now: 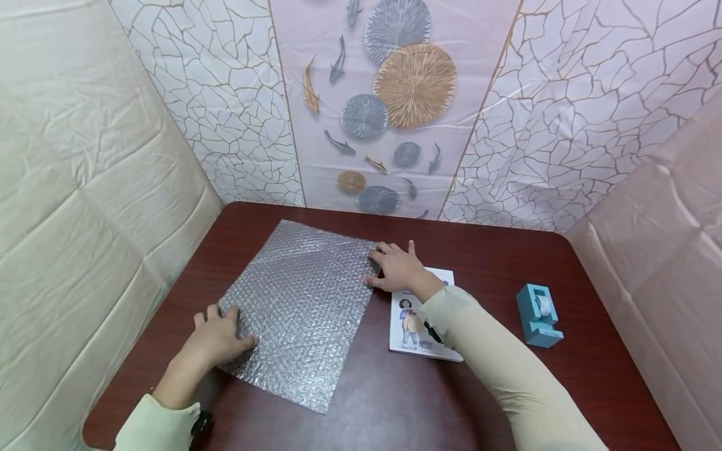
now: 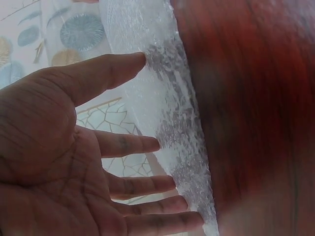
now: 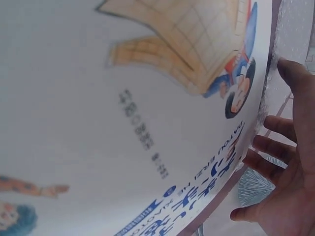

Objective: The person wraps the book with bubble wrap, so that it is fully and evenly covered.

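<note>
A sheet of bubble wrap (image 1: pixel 299 307) lies flat and slightly askew on the dark red table. At its near left edge rests my left hand (image 1: pixel 217 338), fingers spread with the tips on the wrap. In the left wrist view, the thumb and fingertips of the left hand (image 2: pixel 88 147) touch the bubble wrap (image 2: pixel 162 98) near its edge. My right hand (image 1: pixel 397 269) reaches to the far right edge, its fingertips on the wrap. Under the right wrist lies a white illustrated book (image 1: pixel 408 338), partly hidden by the forearm. Its printed cover (image 3: pixel 74 108) fills most of the right wrist view.
A blue tape dispenser (image 1: pixel 538 316) with a roll of tape stands on the right side of the table (image 1: pixel 485 244). Padded pale panels (image 1: pixel 73 188) flank the table left and right, and a patterned curtain (image 1: pixel 242 94) hangs behind it.
</note>
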A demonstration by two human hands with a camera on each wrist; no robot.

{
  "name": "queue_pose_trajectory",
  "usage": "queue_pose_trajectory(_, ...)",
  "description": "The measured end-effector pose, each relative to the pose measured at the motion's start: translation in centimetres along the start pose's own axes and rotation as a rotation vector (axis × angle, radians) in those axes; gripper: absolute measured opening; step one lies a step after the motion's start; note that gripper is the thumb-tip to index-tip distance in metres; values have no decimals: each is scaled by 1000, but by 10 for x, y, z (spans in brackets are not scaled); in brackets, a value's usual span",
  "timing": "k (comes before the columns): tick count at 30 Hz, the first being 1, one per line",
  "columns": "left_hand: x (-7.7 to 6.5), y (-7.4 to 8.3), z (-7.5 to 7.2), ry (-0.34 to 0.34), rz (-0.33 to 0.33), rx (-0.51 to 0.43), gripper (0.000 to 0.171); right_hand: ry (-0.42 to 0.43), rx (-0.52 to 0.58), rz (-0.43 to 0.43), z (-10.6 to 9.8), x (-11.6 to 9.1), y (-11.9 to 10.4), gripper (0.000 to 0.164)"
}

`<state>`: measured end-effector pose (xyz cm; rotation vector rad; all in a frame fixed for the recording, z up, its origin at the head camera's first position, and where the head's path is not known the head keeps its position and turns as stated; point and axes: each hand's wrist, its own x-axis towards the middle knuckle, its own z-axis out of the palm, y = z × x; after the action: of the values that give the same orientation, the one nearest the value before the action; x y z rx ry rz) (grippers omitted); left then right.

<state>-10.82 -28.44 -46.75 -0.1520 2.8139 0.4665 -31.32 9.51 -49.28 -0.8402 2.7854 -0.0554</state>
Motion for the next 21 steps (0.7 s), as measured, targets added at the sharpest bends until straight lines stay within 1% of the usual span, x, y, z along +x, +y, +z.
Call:
queue_pose_trajectory(5, 3, -4, 0, -3, 6, 1, 94, 1, 0, 2, -1, -1, -1, 82)
queue_pose_trajectory(10, 6, -6, -2, -11, 16, -22, 96, 4, 4, 6, -2, -2, -1, 84)
queue_pose_trajectory(15, 13, -14, 1, -20, 14, -30, 98, -1, -7, 7, -2, -3, -1, 86)
queue_pose_trajectory(17, 14, -14, 0, -30, 10, -34, 98, -2, -9, 8, -2, -3, -1, 87)
queue_pose_trajectory(19, 12, -10, -4, -46, 8, -38, 98, 0, -8, 6, -1, -3, 0, 87)
queue_pose_trajectory(21, 11, -9, -6, -49, 14, -32, 98, 3, -5, 4, -1, -3, 0, 88)
